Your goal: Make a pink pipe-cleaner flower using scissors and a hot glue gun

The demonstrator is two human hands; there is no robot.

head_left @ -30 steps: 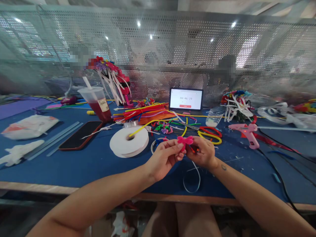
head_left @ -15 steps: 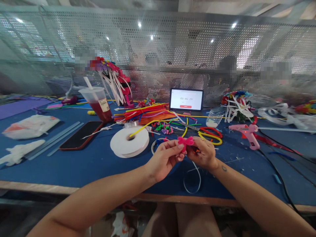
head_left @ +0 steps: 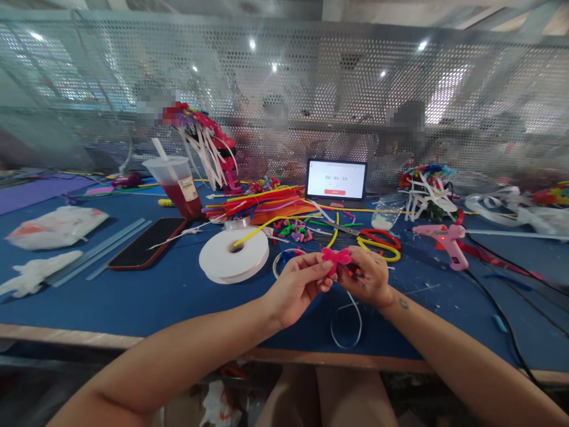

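My left hand pinches a bright pink pipe-cleaner bow between thumb and fingers, above the table's front part. Close against its other side is my right hand, fingers curled and closed on the bow; its fingertips are partly hidden. Two rounded loops of the bow stick up between the hands. Below them, a thin white ribbon loop hangs or lies near the table edge. Just behind my right hand are scissors with red and yellow handles.
A white ribbon spool sits left of my hands, beside a phone and a drink cup. Pipe cleaners lie behind. A timer screen stands at the back. On the right is a pink glue gun with its cord.
The pink bow shifts very slightly to the right and its loops look a little more spread. Both hands keep their hold. The timer advances one second.
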